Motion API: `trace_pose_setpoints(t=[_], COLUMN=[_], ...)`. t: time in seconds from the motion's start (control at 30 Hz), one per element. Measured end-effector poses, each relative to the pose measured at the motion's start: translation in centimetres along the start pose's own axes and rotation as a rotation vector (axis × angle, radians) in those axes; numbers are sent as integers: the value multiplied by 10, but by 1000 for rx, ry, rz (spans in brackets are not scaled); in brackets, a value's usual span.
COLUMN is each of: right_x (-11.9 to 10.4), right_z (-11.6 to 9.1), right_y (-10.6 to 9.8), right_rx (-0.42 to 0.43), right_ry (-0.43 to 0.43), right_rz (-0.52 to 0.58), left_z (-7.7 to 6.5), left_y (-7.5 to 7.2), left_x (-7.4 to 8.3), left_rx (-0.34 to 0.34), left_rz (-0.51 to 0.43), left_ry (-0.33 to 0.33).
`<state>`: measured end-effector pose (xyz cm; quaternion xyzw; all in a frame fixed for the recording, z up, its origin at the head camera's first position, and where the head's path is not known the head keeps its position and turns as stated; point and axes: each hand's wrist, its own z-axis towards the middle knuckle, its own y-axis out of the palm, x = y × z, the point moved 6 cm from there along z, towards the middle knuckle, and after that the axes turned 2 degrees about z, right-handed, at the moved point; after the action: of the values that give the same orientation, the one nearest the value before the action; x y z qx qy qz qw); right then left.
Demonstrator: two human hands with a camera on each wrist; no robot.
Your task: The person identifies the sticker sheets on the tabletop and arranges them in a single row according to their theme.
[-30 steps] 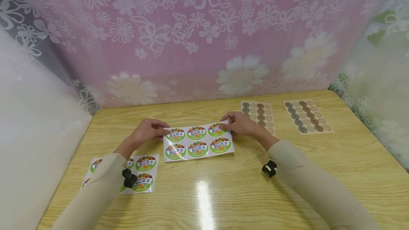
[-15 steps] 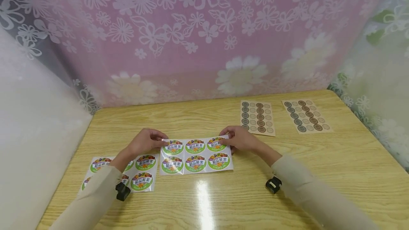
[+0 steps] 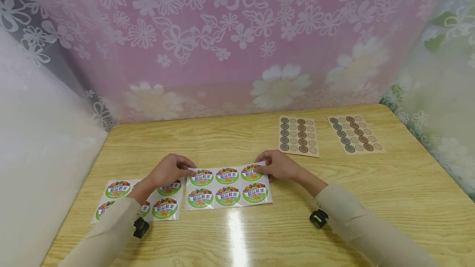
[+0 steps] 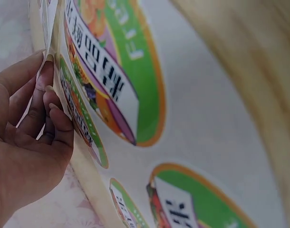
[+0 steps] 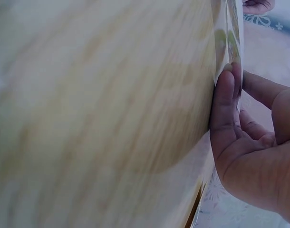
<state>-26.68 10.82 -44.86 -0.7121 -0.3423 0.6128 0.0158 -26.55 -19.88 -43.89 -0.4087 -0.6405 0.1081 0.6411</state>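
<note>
A white sheet of oval "Fresh fruit" stickers (image 3: 228,186) spans the space between both hands in the head view, close to the tabletop. The left hand (image 3: 171,172) pinches its upper left corner between thumb and fingers; the left wrist view shows that hand (image 4: 33,123) at the sheet's edge. At the upper right corner, the right hand (image 3: 280,166) pinches the sheet, thumb on top. In the right wrist view the right hand (image 5: 249,137) holds the thin edge just above the wood. A second fruit sticker sheet (image 3: 182,201) lies partly under the left forearm.
Two tan sheets of small round stickers, a nearer one (image 3: 299,136) and a farther right one (image 3: 356,134), lie at the back right of the wooden table (image 3: 282,234). A floral curtain (image 3: 222,52) hangs behind the table's back edge.
Both hands have brought the fruit sticker sheet toward the person and lower, to beside the second fruit sheet. Neither hand has let go. The tan sheets have stayed in place.
</note>
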Motion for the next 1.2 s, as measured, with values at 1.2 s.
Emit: trace_pose_setpoints(t=[1.2], right_x=[-8], right_z=[-8], right_y=[8], right_rx=[-1], right_ry=[-98], right_rz=[-116], left_z=[-7], left_y=[0], left_x=[-4], left_rx=[-61], left_rz=[-19], left_ry=[80])
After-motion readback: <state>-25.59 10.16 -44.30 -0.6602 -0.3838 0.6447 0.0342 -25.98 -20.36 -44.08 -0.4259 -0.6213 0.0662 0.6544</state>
